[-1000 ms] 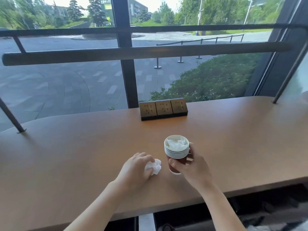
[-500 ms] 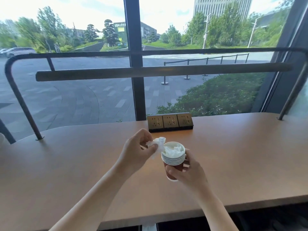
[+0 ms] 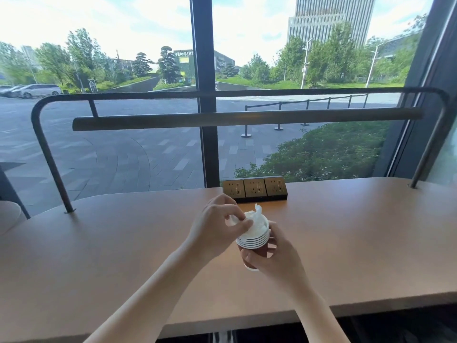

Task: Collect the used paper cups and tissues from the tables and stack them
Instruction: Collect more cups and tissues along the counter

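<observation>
Tissue, lately on table, is now pinched into cups by left hand; cups are gripped by right hand. This table's litter is judged collected.

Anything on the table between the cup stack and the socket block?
No. Head view shows only bare tabletop between the cup stack and the socket block; the tissue poking up sits in the top cup.
</observation>
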Demonstrator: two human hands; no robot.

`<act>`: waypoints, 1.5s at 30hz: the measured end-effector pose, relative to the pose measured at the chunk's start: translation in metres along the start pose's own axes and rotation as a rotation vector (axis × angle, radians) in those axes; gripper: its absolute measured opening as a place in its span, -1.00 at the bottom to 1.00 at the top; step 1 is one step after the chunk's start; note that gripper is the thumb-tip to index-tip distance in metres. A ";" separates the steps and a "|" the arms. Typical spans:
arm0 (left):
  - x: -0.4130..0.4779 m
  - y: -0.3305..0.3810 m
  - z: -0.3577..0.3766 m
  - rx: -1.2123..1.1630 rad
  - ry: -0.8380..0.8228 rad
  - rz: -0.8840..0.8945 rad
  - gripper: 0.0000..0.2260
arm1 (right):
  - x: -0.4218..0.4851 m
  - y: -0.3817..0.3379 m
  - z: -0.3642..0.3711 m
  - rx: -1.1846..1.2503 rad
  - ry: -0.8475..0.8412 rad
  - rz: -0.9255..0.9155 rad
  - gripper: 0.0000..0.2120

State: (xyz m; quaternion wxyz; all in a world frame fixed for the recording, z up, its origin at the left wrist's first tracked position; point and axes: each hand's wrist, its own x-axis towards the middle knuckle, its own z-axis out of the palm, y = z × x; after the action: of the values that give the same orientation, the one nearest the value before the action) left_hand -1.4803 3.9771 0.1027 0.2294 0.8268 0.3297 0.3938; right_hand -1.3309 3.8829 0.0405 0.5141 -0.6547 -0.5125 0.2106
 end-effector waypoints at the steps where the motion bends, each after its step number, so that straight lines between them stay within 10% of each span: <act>1: -0.001 0.001 0.000 0.004 -0.004 0.003 -0.78 | -0.001 0.000 0.001 0.008 -0.002 -0.003 -0.41; 14: -0.022 -0.005 -0.003 0.115 -0.289 -0.017 -0.60 | -0.004 -0.002 0.018 0.036 -0.061 -0.030 -0.50; 24: -0.023 -0.024 -0.017 -0.011 0.003 -0.061 -0.84 | 0.004 0.002 0.023 0.029 -0.071 -0.037 -0.44; 34: -0.014 -0.032 -0.015 -0.136 -0.289 -0.294 -0.92 | 0.005 0.000 0.034 0.008 -0.095 -0.063 -0.46; 45: -0.057 -0.052 -0.047 0.210 0.033 -0.058 -0.79 | 0.005 0.005 0.051 0.074 -0.164 -0.023 -0.47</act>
State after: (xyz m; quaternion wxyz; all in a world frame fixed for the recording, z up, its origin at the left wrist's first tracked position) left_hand -1.5635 3.9767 0.0687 0.1472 0.8298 0.3967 0.3639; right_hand -1.3677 3.9111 0.0174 0.4966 -0.6100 -0.5521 0.2764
